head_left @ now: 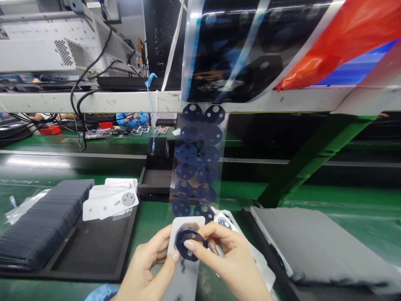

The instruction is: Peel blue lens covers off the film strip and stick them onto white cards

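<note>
My left hand [147, 267] holds a white rectangular card [185, 267] upright by its left edge, thumb on its face. My right hand [228, 259] pinches a dark blue round sticker [184, 246] with holes and presses it against the card's upper part. A clear strip [197, 167] carrying two columns of the same dark blue round stickers hangs from the shelf above down to just behind my hands. More white cards [263, 267] lie under my right hand.
A black tray [94, 251] at the left holds a row of dark flat pieces [44, 221] and a stack of white cards [109, 200]. A grey foam pad [319, 242] lies on a tray at the right. A green post [313, 159] slants behind; a person in blue sits at the far bench.
</note>
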Demonstrator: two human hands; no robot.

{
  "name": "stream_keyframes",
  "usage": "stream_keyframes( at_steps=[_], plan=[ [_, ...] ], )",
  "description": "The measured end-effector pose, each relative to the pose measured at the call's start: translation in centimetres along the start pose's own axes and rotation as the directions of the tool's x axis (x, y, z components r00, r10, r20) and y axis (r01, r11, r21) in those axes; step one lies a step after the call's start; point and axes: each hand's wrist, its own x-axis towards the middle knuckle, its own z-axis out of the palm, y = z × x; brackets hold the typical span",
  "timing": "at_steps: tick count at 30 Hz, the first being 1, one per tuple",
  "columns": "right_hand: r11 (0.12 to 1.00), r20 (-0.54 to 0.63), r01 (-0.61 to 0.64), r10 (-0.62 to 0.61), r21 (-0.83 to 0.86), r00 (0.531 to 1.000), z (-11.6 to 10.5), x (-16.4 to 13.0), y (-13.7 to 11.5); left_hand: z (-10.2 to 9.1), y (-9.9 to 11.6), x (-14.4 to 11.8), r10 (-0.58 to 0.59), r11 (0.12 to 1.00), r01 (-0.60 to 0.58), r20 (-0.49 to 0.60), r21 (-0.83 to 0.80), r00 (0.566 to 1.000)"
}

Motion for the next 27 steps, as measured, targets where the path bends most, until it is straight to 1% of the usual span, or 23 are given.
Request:
stream_keyframes(
  at_steps=[8,13,16,19,24,27],
  plan=[
    [0.999,0.013,-0.027,0.026,0.036,1.000,0.1,-0.1,0.1,0.3,0.0,-0.1,-0.001,1.000,0.001,0.004,-0.024,1.000],
    [0.999,0.020,-0.025,0.025,0.033,0.999,0.3,0.0,0.4,0.9,-0.8,-0.1,0.022,0.996,-0.031,-0.106,-0.081,0.994],
    [1.000,0.017,-0.019,0.018,0.015,1.000,0.4,-0.1,0.4,1.2,-1.0,-0.2,0.020,0.996,-0.031,-0.122,-0.088,0.992],
    [1.000,0.003,-0.010,0.010,-0.002,1.000,0.4,-0.2,0.2,1.0,-0.8,-0.3,0.015,0.997,-0.022,-0.096,-0.069,0.995],
    [1.000,-0.038,0.020,-0.020,-0.003,0.999,0.5,-0.4,0.0,0.3,-0.6,-0.2,0.016,1.000,-0.016,0.039,-0.009,0.999],
    [0.999,-0.041,0.031,-0.031,-0.012,0.999,0.6,-0.4,0.2,0.1,-0.7,-0.1,0.013,1.000,-0.013,0.051,0.004,0.999]
  ],
)
